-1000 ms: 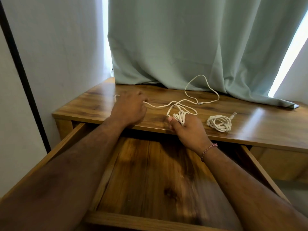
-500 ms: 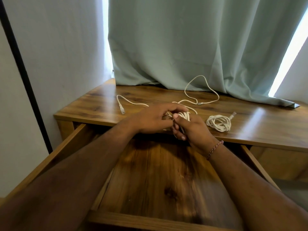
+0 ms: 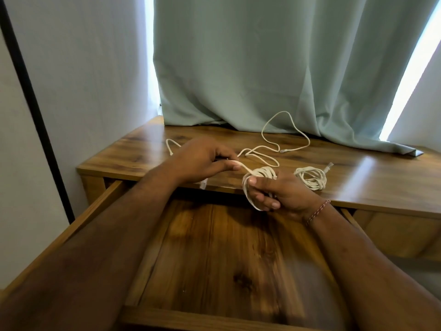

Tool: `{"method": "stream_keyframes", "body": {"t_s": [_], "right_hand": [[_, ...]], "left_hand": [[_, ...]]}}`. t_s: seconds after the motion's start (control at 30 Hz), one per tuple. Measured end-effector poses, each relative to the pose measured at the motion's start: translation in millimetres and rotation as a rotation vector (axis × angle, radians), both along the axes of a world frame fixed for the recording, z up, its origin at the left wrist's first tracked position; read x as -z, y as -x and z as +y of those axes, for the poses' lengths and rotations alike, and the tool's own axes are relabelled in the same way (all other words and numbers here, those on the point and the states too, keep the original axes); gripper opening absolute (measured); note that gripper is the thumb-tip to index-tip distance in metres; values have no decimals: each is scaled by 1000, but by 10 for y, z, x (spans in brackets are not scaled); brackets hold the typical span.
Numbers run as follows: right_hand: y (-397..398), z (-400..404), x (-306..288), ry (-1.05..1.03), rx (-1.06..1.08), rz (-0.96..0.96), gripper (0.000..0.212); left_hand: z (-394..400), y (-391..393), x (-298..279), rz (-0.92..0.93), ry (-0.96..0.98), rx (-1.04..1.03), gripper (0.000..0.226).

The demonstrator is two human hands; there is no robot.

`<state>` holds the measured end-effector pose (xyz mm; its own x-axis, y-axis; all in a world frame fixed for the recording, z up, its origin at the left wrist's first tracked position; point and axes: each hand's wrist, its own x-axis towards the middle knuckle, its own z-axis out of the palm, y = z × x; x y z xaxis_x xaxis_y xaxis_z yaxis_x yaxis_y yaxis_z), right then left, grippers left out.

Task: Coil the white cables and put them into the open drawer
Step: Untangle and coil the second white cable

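My right hand (image 3: pixel 279 193) grips a bundle of white cable loops (image 3: pixel 259 174) just over the desk's front edge. My left hand (image 3: pixel 202 158) pinches the same cable's free strand a little to the left, pulled taut to the bundle. The rest of that white cable (image 3: pixel 281 134) trails loose across the desktop toward the curtain. A second white cable, coiled (image 3: pixel 311 179), lies on the desktop right of my right hand. The open drawer (image 3: pixel 226 254) spreads below both hands with nothing in it.
The wooden desk (image 3: pixel 381 177) stands in a corner, a white wall on the left. A pale green curtain (image 3: pixel 274 68) hangs behind and drapes onto the desktop's back edge. The drawer's front rail (image 3: pixel 202 318) is nearest me.
My left hand came from the desktop's left to the bundle, then drew the strand out leftward. My right hand lifted the loops off the desk toward the drawer.
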<state>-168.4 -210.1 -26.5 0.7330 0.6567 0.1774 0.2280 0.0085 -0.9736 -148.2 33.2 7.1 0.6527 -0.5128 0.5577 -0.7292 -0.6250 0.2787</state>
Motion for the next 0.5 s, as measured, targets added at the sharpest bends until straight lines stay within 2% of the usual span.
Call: {"method": "stream_keyframes", "body": {"t_s": [0.1,0.17,0.3,0.5], "right_hand": [[-73,-70,12,203,26,-43,40],[-100,-87,21,253,58,-44,44],[-59,-67,5,183,49,11,49],[-46,-13,41,162,43,108,45]], "left_hand": [[126,-75,50,-9,-42,-32,44],[128,-109,78,-32,-50,-45,47],[92,-167,118,-47,-44,-66,40],[116,-200,204,116,-51,-58,17]]}}
